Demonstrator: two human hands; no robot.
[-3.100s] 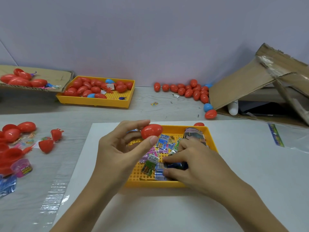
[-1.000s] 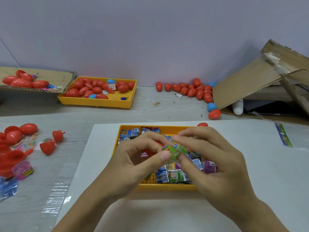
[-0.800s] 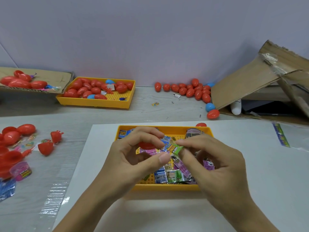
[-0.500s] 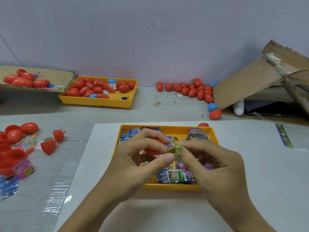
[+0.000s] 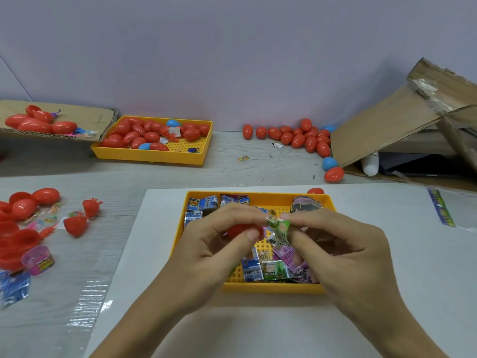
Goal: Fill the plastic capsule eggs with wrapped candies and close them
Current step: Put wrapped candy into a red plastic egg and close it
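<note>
My left hand (image 5: 206, 251) grips a red capsule egg (image 5: 238, 229) between thumb and fingers, above the near yellow tray (image 5: 271, 288). My right hand (image 5: 343, 251) pinches a green wrapped candy (image 5: 280, 226) right beside the egg. My fingers mostly hide the egg, so I cannot tell whether it is open. Several wrapped candies (image 5: 268, 270) in blue, green and purple lie in the tray under my hands.
A second yellow tray (image 5: 154, 153) of red and blue eggs stands at the back left. Loose eggs (image 5: 296, 138) line the wall. Egg halves (image 5: 74, 224) and wrappers lie at the left. A tilted cardboard box (image 5: 387, 130) stands at the right. A white sheet (image 5: 258, 326) underlies the near tray.
My right hand picked a green candy out of the tray and brought it up to the red egg in my left hand. The two hands have drawn together over the tray.
</note>
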